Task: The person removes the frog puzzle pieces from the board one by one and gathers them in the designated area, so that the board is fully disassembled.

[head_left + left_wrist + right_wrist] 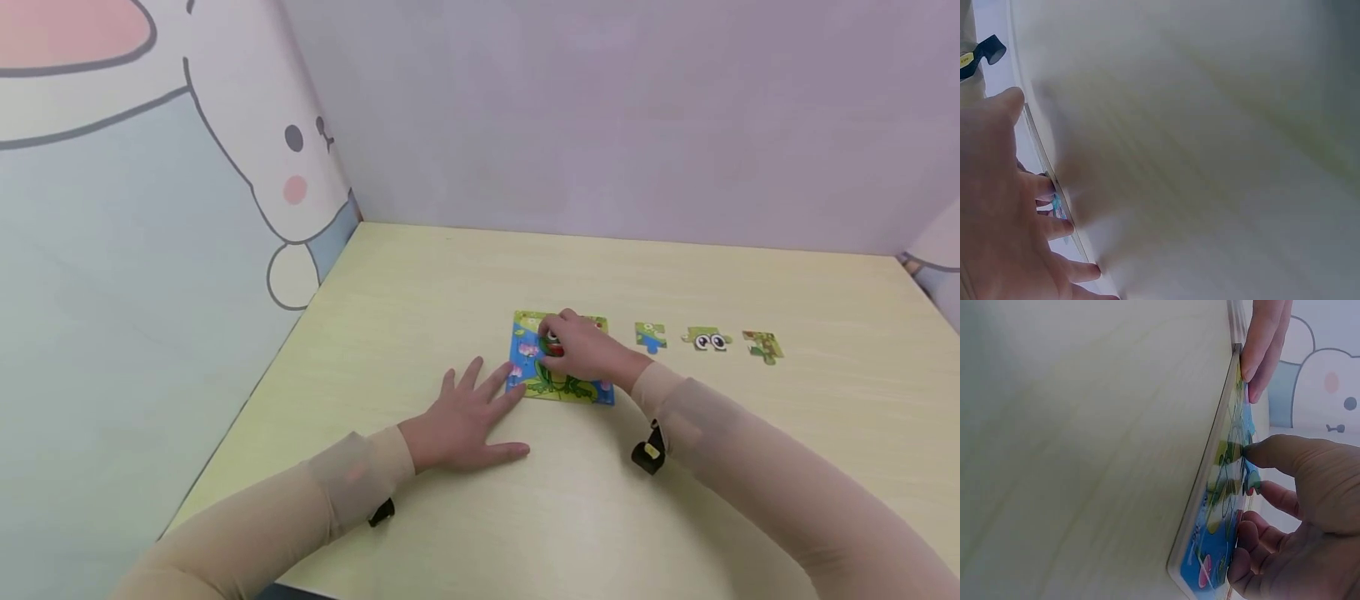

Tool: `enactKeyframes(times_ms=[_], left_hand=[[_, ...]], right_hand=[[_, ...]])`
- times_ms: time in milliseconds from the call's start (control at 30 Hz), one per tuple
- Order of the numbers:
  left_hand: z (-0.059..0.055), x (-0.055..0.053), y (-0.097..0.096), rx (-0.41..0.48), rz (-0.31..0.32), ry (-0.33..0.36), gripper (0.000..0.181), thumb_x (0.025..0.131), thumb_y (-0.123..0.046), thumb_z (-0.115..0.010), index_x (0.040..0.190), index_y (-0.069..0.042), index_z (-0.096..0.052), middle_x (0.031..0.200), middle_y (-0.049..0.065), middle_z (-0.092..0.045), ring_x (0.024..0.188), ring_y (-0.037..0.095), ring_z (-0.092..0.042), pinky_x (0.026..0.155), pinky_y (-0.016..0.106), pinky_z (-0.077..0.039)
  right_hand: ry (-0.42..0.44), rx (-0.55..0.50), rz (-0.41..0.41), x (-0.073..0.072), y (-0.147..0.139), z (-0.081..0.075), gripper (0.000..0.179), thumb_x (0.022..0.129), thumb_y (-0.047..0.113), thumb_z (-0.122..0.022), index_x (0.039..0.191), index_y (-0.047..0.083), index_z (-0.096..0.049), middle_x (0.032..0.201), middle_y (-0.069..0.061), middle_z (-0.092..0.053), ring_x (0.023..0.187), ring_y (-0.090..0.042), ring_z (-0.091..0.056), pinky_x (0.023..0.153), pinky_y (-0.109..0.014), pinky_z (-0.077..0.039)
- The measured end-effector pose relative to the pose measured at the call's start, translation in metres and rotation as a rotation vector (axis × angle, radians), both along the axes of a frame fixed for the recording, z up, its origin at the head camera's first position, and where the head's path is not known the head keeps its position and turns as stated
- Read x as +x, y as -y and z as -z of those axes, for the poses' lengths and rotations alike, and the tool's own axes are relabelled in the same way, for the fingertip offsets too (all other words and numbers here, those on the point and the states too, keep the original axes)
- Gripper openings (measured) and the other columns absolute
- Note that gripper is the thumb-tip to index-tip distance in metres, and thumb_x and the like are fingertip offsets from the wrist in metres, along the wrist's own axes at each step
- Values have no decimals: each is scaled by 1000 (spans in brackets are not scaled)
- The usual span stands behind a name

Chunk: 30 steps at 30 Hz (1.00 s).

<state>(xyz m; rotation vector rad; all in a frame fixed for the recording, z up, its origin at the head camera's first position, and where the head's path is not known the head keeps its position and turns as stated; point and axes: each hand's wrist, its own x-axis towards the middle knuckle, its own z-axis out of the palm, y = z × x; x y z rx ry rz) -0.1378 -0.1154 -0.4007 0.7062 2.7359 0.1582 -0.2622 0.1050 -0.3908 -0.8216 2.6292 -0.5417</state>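
Supporting everything, the table (420,300) looks smooth, so a shove could make things slide. The left hand (465,425) lies with fingers spread, tips at the board's left edge; too light a touch there might let it twist. The right hand (581,346) curls over the board (558,388), thumb and finger apparently pinching a piece (1252,481). Pressed down tilted, that piece could jam or lift its neighbours. Rightward, a sleeve dragged sideways could scatter three loose pieces (708,342).
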Motion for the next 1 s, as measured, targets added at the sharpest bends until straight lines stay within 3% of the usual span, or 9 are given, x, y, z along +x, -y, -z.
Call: enactKeyframes(times_ms=[267,500,667,1000], left_hand=[[0,0,-2,8,-7,16,85,98,-76,-45,167,-29,-27,178,6,-11,160,52,-10,117,79,-20],[-1,1,-2,13,-4,11,85,99,-75,-45,167,-28,-29,178,6,-12,160,52,-10,117,79,-21],[-1,0,-3,9,-5,15,86,99,-76,-44,167,-28,-28,178,7,-12,160,52,-10,117,79,-20],[-4,-2,-5,-3,0,14,86,98,-76,-45,167,-25,-30,177,10,-15,159,53,-11,117,79,-21]], right_hand=[[-13,-50,12,2,-2,3,38,100,23,-73,131,9,-56,127,-16,-59,113,-31,-59,104,-52,-51],[3,-96,12,1,-2,4,31,102,15,-68,129,6,-55,107,-9,-69,93,-22,-64,91,-44,-56],[11,-112,16,1,-3,5,31,103,13,-65,132,3,-59,104,-8,-69,90,-19,-62,87,-40,-55],[15,-186,-36,1,-6,0,10,106,13,-61,115,9,-64,94,-4,-65,81,-17,-55,77,-35,-48]])
